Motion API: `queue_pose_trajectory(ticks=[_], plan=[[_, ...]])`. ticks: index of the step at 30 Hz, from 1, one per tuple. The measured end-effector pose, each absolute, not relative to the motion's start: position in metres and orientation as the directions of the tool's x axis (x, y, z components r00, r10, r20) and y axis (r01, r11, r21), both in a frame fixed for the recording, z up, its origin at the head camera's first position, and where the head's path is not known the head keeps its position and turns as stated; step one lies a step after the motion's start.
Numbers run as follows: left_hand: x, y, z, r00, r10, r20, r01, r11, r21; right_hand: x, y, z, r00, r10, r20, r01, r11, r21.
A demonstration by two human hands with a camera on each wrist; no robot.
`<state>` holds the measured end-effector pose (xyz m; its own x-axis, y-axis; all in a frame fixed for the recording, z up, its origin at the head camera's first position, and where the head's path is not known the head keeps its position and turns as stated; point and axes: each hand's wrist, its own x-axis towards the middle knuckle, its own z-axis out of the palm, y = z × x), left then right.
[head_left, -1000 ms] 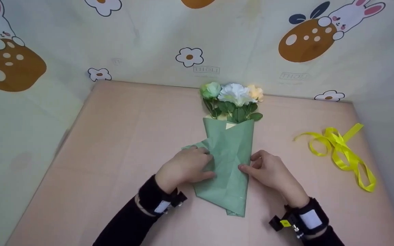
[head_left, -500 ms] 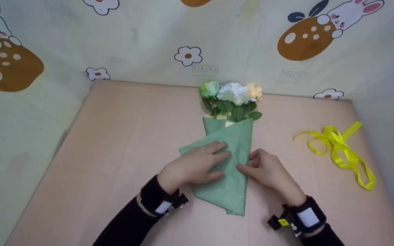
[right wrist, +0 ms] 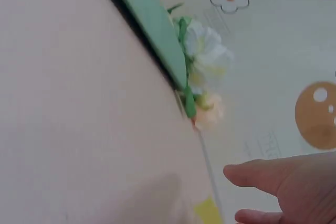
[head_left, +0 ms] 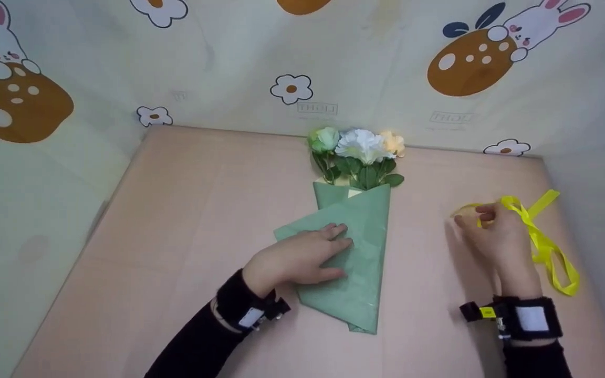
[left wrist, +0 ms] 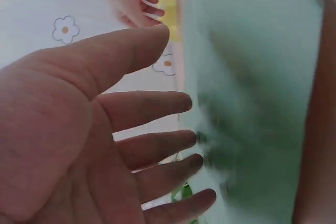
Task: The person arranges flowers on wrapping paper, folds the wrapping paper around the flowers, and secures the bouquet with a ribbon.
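A bunch of artificial flowers lies on the table, wrapped in green paper (head_left: pixel 365 283). A green flower (head_left: pixel 325 140), a white flower (head_left: pixel 364 147) and a peach flower (head_left: pixel 393 144) stick out above leafy stems at its top. My left hand (head_left: pixel 294 257) rests over the folded flap with fingers spread; in the left wrist view its fingertips (left wrist: pixel 189 102) are right at the paper. Off to the right, my right hand (head_left: pixel 504 244) hovers over a loose yellow ribbon (head_left: pixel 546 249) and covers part of it. In the right wrist view the thumb and a finger stand apart.
A pink-beige tabletop (head_left: pixel 187 210) lies beneath everything. Behind it hangs a pale curtain (head_left: pixel 223 68) printed with bunnies and flowers, and it also runs along the left side. Black camera bands (head_left: pixel 528 318) sit on both wrists.
My right hand has left the paper's right edge and moved right, over the yellow ribbon. My left hand has slid further onto the flap, which now lies flatter across the wrap.
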<state>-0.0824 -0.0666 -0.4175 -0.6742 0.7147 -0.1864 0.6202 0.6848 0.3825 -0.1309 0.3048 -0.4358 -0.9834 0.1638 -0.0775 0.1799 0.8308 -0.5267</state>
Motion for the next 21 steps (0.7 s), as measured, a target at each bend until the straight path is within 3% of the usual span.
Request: queue_pose_trajectory(ticks=[7,11,17,21], plan=[[-0.091,-0.082,-0.399,-0.713,0.700,0.032,0.656,0.651,0.381,-0.136,0.322,-0.452,-0.974,0.208,-0.093,0.228,0.857,-0.461],[-0.095,-0.090,-0.394,-0.732,0.673,0.101,0.656,0.657,0.372,-0.133,0.315,-0.447,-0.984,0.159,-0.078,0.177,0.869,-0.462],[-0.099,-0.092,-0.389,-0.736,0.632,0.243,0.674,0.651,0.350,-0.122,0.277,-0.416,-0.996,-0.063,0.061,-0.087,0.807,-0.584],[-0.098,-0.086,-0.388,-0.714,0.606,0.351,0.700,0.621,0.353,-0.109,0.239,-0.392,-0.938,-0.308,0.157,-0.335,0.696,-0.635]])
